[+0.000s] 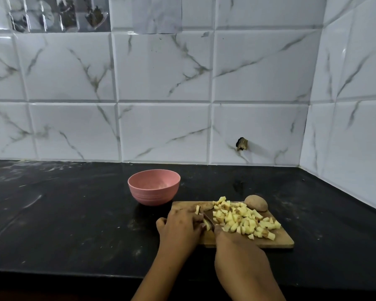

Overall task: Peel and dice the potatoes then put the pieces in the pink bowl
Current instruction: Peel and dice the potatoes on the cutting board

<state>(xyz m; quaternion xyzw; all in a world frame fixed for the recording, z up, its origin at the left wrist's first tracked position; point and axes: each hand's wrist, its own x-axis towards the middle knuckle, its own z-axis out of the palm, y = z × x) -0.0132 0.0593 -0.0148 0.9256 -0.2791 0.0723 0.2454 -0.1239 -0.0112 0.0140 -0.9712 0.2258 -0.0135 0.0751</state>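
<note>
Right grip (230, 242) reaches in over the near edge of the surface (74, 213), fingers curled round a knife (209, 219) whose handle is hidden; the blade angles down onto the wooden board (278, 240). Just left of it, the left grip (182, 224) curls its fingers over pale potato strips (207, 225) beside the blade. Diced potato (243, 222) is heaped across the board's middle. An unpeeled potato (256, 203) sits at its far right corner. The pink bowl (154, 187) stands upright on the surface just beyond the board's far left corner.

Diced potato pile (245, 220) beside unpeeled potato (256, 203); upright pink bowl (154, 194) nearby
</note>
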